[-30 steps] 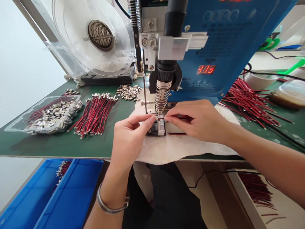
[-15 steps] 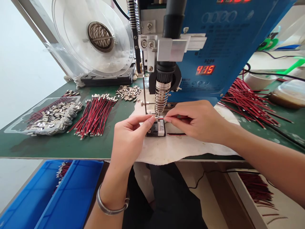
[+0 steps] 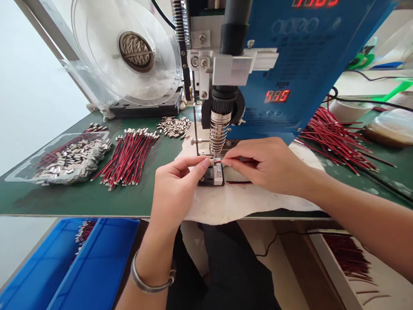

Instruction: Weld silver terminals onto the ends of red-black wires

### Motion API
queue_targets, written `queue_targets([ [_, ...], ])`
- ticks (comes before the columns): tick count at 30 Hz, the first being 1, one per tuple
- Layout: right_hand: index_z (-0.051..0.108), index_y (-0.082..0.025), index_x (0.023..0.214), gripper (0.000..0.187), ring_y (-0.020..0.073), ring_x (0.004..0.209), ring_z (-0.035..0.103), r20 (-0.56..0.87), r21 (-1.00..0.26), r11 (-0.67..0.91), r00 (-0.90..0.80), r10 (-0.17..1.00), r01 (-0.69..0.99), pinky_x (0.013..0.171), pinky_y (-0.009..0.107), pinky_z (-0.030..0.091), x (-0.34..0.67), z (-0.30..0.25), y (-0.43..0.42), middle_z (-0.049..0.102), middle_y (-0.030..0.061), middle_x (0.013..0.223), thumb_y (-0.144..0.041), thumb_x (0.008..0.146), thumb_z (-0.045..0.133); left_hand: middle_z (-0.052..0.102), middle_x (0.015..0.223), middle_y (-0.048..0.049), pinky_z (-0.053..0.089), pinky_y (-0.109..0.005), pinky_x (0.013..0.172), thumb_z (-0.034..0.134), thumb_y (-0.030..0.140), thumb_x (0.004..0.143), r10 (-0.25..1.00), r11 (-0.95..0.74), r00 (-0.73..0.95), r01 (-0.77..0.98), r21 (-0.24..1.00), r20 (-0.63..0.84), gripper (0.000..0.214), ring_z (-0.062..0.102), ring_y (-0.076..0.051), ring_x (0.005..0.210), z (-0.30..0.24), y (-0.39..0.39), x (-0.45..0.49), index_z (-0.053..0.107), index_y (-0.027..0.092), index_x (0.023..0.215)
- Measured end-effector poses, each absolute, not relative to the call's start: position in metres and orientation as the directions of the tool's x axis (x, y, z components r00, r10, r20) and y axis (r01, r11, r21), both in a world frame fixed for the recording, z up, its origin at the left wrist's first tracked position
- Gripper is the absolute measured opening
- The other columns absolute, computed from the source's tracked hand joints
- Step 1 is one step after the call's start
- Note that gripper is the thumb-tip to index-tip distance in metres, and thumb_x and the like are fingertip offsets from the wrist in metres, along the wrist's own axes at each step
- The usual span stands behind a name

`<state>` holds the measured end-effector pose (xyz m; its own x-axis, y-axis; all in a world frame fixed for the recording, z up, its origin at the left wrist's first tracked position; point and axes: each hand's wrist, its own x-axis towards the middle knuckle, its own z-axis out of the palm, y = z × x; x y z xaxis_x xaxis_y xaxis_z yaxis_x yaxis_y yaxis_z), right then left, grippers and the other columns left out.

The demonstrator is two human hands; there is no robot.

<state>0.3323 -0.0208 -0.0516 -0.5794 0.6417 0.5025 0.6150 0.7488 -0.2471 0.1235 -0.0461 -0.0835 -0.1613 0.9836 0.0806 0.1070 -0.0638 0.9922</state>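
My left hand [image 3: 177, 185] is closed in a pinch at the left side of a small black-and-silver fixture [image 3: 218, 173]. Between its thumb and forefinger is a small metal connector [image 3: 212, 160], mostly hidden by the fingertips. From the right, my right hand [image 3: 271, 165] pinches a thin red-and-black wire [image 3: 220, 161] whose end lies over the fixture. Directly above this spot hangs the soldering iron [image 3: 218, 133] with a coiled metal spring around it; its tip comes down close to both hands' fingertips. Another wire [image 3: 238, 182] lies on the white cloth below my right hand.
Wires with metal ends [image 3: 129, 157] lie bundled at left, beside a clear tray [image 3: 19, 175] of connectors and a loose connector pile [image 3: 174, 126]. A blue machine [image 3: 277, 51] stands behind. More red-and-black wires [image 3: 335, 137] are at right; blue bins [image 3: 93, 262] sit below the table edge.
Both hands stay at the fixture with hardly any movement. The red display on the blue machine goes from 415 to 416.
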Motion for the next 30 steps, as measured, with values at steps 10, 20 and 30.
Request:
queue_targets([
  [10, 0.075, -0.019, 0.089, 0.02, 0.0147, 0.063, 0.062, 0.528, -0.222, 0.772, -0.592, 0.609, 0.596, 0.06, 0.028, 0.042, 0.3316, -0.0513, -0.0209, 0.075, 0.0014, 0.077, -0.021, 0.099, 0.058, 0.079, 0.085, -0.0041, 0.049, -0.026, 0.07, 0.088, 0.045, 0.073, 0.986, -0.06, -0.151, 0.078, 0.995, 0.071, 0.024, 0.068, -0.016, 0.078, -0.0843, -0.0464, 0.1233, 0.087, 0.025, 0.086],
  [20, 0.074, -0.02, 0.088, 0.019, 0.0137, 0.062, 0.062, 0.524, -0.222, 0.764, -0.587, 0.617, 0.606, 0.06, 0.027, 0.042, 0.3316, -0.0508, -0.0211, 0.075, 0.0005, 0.076, -0.021, 0.099, 0.058, 0.079, 0.086, -0.0026, 0.05, -0.024, 0.07, 0.089, 0.042, 0.072, 0.988, -0.046, -0.146, 0.065, 0.997, 0.055, 0.019, 0.067, -0.014, 0.078, -0.0828, -0.0461, 0.1247, 0.086, 0.027, 0.083],
  [30, 0.075, -0.019, 0.088, 0.019, 0.0127, 0.061, 0.059, 0.513, -0.215, 0.751, -0.582, 0.631, 0.624, 0.06, 0.026, 0.042, 0.3308, -0.0498, -0.0219, 0.074, 0.0, 0.074, -0.021, 0.099, 0.059, 0.079, 0.085, -0.0029, 0.049, -0.023, 0.067, 0.09, 0.041, 0.072, 0.984, -0.05, -0.167, 0.061, 0.997, 0.06, 0.019, 0.067, -0.015, 0.078, -0.0829, -0.0465, 0.1241, 0.087, 0.027, 0.084],
])
